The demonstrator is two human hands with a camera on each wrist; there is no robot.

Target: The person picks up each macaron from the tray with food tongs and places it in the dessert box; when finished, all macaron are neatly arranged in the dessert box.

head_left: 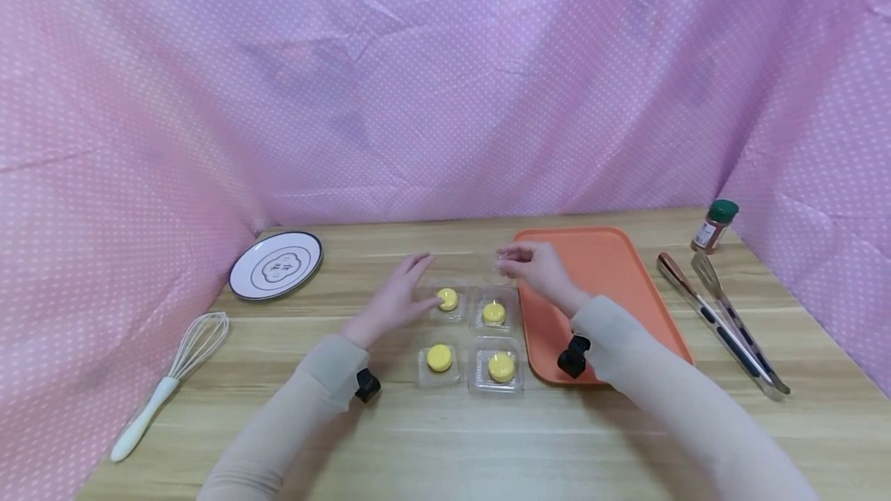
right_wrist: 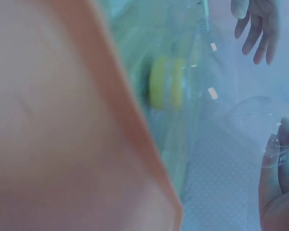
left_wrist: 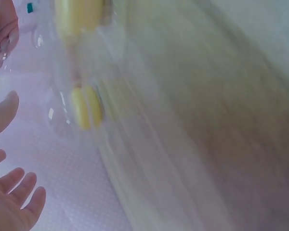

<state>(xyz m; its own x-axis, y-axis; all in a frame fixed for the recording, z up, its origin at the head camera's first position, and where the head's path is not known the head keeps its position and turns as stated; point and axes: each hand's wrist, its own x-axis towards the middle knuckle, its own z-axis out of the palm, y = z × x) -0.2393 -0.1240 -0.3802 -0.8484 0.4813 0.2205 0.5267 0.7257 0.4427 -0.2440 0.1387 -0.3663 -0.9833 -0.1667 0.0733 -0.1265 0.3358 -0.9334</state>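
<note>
Yellow macarons sit singly in several small clear plastic boxes grouped mid-table: back left (head_left: 448,299), back right (head_left: 494,313), front left (head_left: 439,358) and front right (head_left: 501,367). My left hand (head_left: 391,301) hovers just left of the back-left box, fingers extended and thumb toward its macaron; the left wrist view shows this hand (left_wrist: 17,199) with nothing in it. Above the back-right box, my right hand (head_left: 539,273) pinches the edge of a clear plastic lid (right_wrist: 253,127). Glare and transparency hide most of the lid's outline.
An orange tray (head_left: 592,269) lies right of the boxes, under my right forearm. Farther right are tongs (head_left: 724,323) and a green-capped spice jar (head_left: 711,226). On the left are a white plate (head_left: 250,273) and a whisk (head_left: 167,385). Pink dotted cloth (head_left: 445,99) hangs behind.
</note>
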